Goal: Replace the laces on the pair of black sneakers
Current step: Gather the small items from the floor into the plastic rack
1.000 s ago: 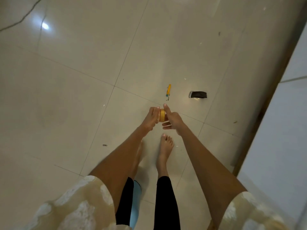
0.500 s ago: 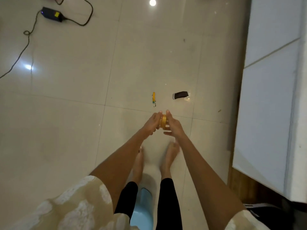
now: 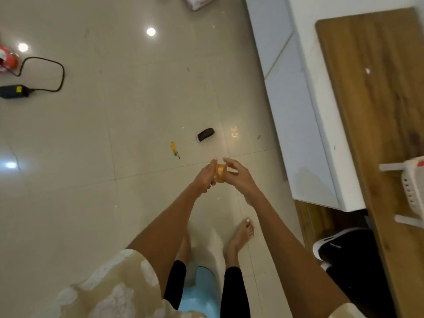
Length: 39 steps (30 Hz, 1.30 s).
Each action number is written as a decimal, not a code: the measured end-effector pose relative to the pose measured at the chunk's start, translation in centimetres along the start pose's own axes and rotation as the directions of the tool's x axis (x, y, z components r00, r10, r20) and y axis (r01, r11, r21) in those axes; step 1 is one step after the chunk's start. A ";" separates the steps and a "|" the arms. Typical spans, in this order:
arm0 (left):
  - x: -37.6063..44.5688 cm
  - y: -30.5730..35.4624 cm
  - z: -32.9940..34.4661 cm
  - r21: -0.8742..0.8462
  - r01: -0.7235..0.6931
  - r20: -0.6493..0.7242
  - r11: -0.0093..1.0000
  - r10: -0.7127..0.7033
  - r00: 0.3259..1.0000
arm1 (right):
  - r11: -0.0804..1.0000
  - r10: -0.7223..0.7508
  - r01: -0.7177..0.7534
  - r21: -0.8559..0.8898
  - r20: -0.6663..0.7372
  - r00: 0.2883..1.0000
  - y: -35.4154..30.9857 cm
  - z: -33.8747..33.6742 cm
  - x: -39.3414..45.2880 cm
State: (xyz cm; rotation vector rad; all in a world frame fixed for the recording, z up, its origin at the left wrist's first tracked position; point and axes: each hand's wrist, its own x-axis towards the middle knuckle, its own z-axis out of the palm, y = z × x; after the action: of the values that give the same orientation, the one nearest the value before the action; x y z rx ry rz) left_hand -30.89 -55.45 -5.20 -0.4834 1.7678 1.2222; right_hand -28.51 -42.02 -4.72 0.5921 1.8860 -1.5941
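A black sneaker (image 3: 344, 251) with a white sole lies on the floor under the wooden table (image 3: 376, 92), at lower right. Well apart, the left hand (image 3: 205, 177) and right hand (image 3: 238, 177) curl their fingers round a small yellow roll (image 3: 221, 172) above glossy beige tiles (image 3: 137, 106), where a black adapter (image 3: 13, 91) lies by white cabinets (image 3: 296, 134).

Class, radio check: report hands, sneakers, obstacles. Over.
Left hand and right hand hold a small yellow roll between them. Black sneaker untouched beside wooden table. Nothing in the way.
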 end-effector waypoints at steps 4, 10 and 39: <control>0.1 0.9 3.1 0.026 0.017 0.036 1.000 -0.018 0.999 | 0.992 0.127 -0.127 0.014 -0.137 0.982 1.1 -3.1 -1.1; 0.7 2.0 6.8 -0.014 0.046 0.036 0.999 -0.046 0.998 | 0.995 0.070 -0.062 0.080 -0.105 0.992 3.9 -5.0 -1.6; 3.2 1.6 8.6 -0.104 0.045 0.009 0.994 -0.044 0.999 | 0.974 -0.099 0.086 -0.209 -0.054 0.994 5.5 -5.8 1.1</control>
State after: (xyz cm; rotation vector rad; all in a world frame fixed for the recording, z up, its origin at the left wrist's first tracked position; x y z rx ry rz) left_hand -29.83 -46.64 -7.88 -0.5753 1.6844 1.2876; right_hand -26.50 -35.32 -8.81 0.4763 2.1224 -1.4257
